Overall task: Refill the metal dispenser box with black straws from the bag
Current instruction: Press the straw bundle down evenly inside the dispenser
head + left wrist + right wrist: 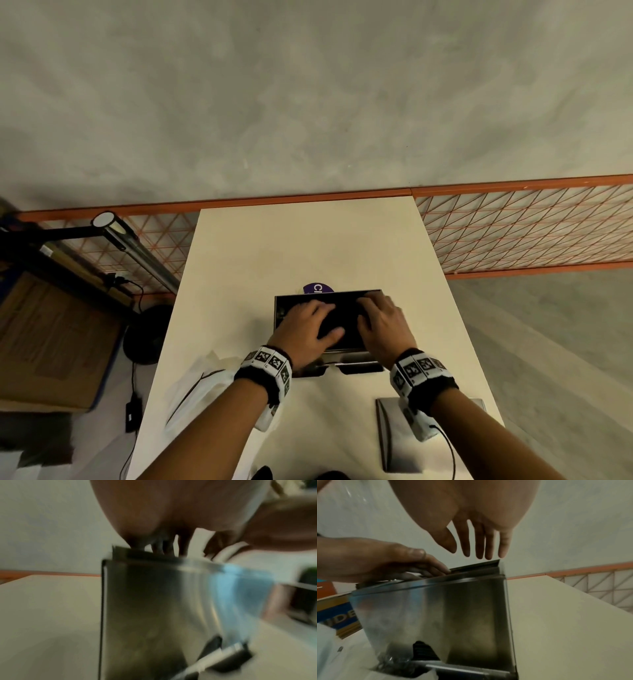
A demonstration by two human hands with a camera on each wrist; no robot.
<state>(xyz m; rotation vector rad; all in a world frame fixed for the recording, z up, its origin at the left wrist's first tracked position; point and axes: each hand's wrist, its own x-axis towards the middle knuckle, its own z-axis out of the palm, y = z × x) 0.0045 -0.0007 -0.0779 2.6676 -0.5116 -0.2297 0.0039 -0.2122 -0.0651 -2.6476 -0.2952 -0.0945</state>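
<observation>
The metal dispenser box stands open-topped at the middle of the white table, with black straws lying inside. My left hand reaches into the top, fingers laid flat on the straws and thumb spread. In the blurred left wrist view its fingers dip past the rim of the box. My right hand is over the right half of the box. The right wrist view shows the right hand with straight fingers just above the rim of the box, holding nothing. The clear plastic bag lies at the front left.
A flat metal lid lies at the table's front right. A purple item peeks out behind the box. A cardboard box and a lamp are off the left edge. Orange mesh fencing runs behind the table.
</observation>
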